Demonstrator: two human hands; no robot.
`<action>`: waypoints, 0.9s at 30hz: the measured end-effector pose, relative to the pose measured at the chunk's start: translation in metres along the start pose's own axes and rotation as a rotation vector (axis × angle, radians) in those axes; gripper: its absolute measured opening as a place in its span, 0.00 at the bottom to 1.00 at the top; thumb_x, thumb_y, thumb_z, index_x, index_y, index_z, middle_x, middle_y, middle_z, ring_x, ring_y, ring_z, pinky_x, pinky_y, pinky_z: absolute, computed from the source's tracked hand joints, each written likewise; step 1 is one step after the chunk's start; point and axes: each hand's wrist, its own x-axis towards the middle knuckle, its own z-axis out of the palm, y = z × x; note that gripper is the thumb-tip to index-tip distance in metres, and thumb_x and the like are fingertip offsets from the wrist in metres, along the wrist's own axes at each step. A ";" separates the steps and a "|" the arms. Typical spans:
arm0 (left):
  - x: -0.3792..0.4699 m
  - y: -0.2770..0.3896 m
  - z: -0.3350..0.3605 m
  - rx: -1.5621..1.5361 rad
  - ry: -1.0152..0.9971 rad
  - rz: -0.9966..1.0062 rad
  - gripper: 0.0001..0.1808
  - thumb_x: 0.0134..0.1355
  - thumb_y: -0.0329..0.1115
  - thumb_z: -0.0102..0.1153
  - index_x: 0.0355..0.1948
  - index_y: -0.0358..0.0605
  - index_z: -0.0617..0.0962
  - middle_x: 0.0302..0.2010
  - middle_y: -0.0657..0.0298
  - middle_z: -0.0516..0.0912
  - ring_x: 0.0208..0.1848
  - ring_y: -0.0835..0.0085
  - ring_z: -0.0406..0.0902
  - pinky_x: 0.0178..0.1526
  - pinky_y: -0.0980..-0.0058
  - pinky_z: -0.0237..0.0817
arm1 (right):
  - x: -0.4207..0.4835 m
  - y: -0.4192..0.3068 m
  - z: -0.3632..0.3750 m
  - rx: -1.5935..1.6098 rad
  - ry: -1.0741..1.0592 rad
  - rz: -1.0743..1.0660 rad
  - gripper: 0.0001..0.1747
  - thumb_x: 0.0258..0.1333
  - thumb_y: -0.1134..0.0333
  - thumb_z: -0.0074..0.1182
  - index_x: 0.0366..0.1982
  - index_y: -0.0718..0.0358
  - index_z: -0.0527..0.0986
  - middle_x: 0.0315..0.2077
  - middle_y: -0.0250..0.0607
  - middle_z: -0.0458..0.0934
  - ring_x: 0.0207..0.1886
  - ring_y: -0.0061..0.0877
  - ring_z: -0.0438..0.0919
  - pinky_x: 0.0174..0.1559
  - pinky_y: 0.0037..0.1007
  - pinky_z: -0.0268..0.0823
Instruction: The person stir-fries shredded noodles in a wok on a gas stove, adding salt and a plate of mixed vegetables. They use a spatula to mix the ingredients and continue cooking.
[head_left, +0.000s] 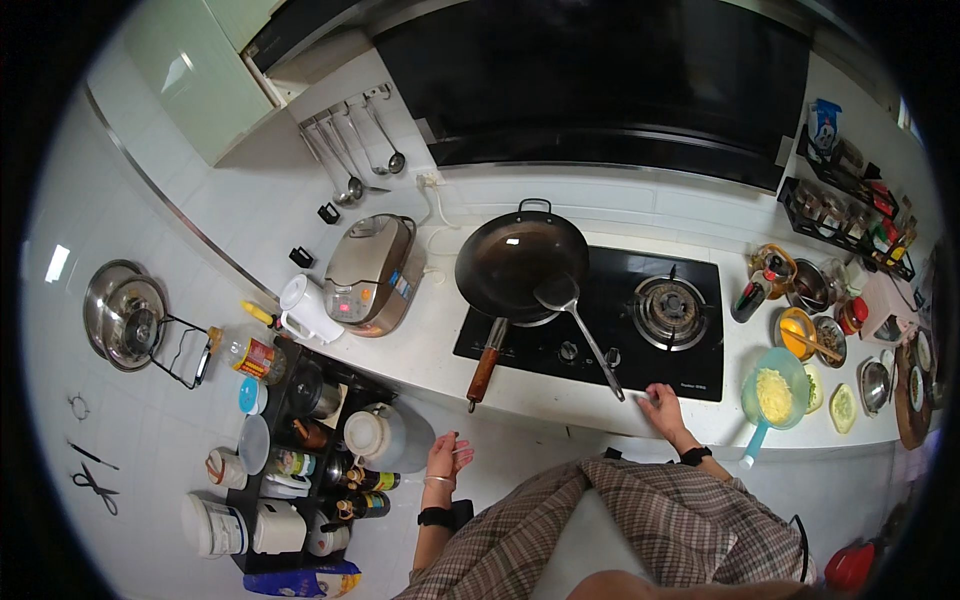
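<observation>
A dark wok (523, 259) with a wooden handle (487, 367) sits over the left burner of a black glass gas hob (600, 337). Inside its near right rim rests the blade of a metal wok spatula (589, 337), whose handle slants across the hob towards me. My right hand (664, 412) is at the counter's front edge, just right of that handle's end and apart from it, fingers spread and empty. Lower left, my left hand (448, 455) hangs in front of the counter with loosely curled fingers, apparently holding nothing.
At right, a teal handled strainer (776, 390) holds pale yellow shreds. Beyond it are an orange bowl (795, 330) with beaten egg, bottles and a spice rack (847, 217). A rice cooker (373, 274) and white kettle (307, 304) stand left, above a crowded black shelf (292, 442).
</observation>
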 end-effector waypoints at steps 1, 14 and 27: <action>-0.001 -0.004 -0.001 -0.035 -0.016 0.003 0.18 0.67 0.45 0.53 0.48 0.42 0.73 0.35 0.58 0.81 0.29 0.68 0.80 0.31 0.74 0.75 | -0.005 0.004 -0.002 -0.017 -0.028 0.046 0.15 0.47 0.66 0.64 0.32 0.65 0.70 0.29 0.41 0.73 0.33 0.31 0.71 0.38 0.30 0.66; -0.025 0.020 0.049 -0.056 -0.028 0.123 0.22 0.64 0.42 0.58 0.17 0.55 0.64 0.11 0.74 0.59 0.11 0.83 0.53 0.16 0.80 0.44 | 0.017 -0.119 -0.055 0.247 -0.412 0.116 0.28 0.61 0.58 0.55 0.10 0.61 0.61 0.11 0.24 0.56 0.17 0.14 0.52 0.18 0.25 0.46; -0.026 0.001 0.085 0.314 -0.618 -0.051 0.13 0.68 0.44 0.50 0.42 0.47 0.72 0.26 0.62 0.75 0.21 0.76 0.71 0.23 0.78 0.62 | -0.038 -0.119 -0.032 -0.192 -0.561 -0.332 0.18 0.61 0.59 0.52 0.50 0.60 0.73 0.49 0.46 0.76 0.51 0.43 0.75 0.55 0.39 0.66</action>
